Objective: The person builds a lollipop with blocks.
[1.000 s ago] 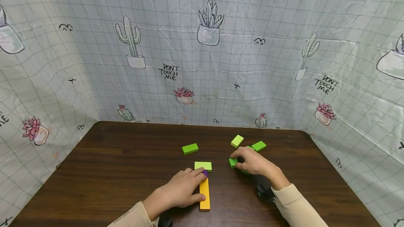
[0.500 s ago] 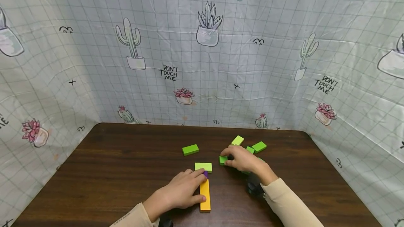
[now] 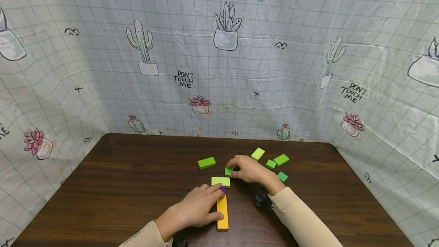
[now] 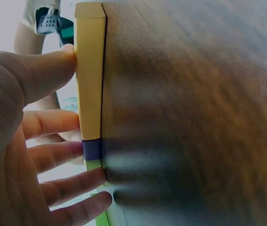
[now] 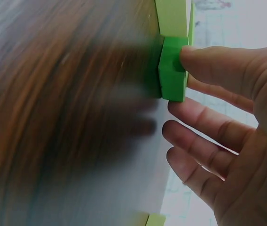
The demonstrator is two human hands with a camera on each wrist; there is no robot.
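Note:
My left hand (image 3: 198, 206) rests its fairly straight fingers and thumb on a row of blocks. Under them lie a long yellow-orange block (image 3: 223, 210) and a small purple block (image 4: 91, 149), end to end. At the far end of the purple one, a light lime block (image 3: 220, 181) lies crosswise. Just behind the lime block, my right hand (image 3: 252, 170) pinches a small green block (image 5: 173, 70) between thumb and index finger. In the right wrist view that green block stands right by the lime block; contact is hard to tell. The right hand's other fingers are loosely bent.
A green block (image 3: 207, 162) lies behind, left of the right hand. To the right sit a lime block (image 3: 258, 154), a green block (image 3: 281, 159), a small green block (image 3: 271, 164) and a darker green one (image 3: 282, 177). A patterned curtain (image 3: 219, 68) surrounds the dark wooden table (image 3: 137, 174).
My right hand has slid the small green block leftward, from the group at the right to behind the crosswise lime block. The left hand has stayed on the row.

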